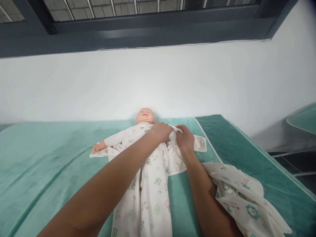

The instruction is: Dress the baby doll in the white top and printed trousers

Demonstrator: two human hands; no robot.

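Observation:
A baby doll (pixel 145 116) lies on its back, head against the wall, in a white outfit (pixel 155 177) printed with small green animals. One doll hand (pixel 98 146) sticks out of its sleeve at the left. My left hand (pixel 162 131) is closed at the doll's other shoulder, gripping the upper part of the white sleeve (pixel 175 128). Beside it, my right hand (pixel 185 138) pinches the edge of that sleeve, which stretches between both hands. The doll's arm on this side is hidden. Under the doll a white garment (pixel 177 166) lies spread, one sleeve end (pixel 200 144) showing beyond my right hand.
A crumpled white printed cloth (pixel 239 194) lies beside my right forearm. Beneath everything is a green padded bed cover (pixel 61 158), with a darker green section (pixel 247 158) to the right. A white wall (pixel 98 85) and a dark window frame (pixel 148 34) close off the back.

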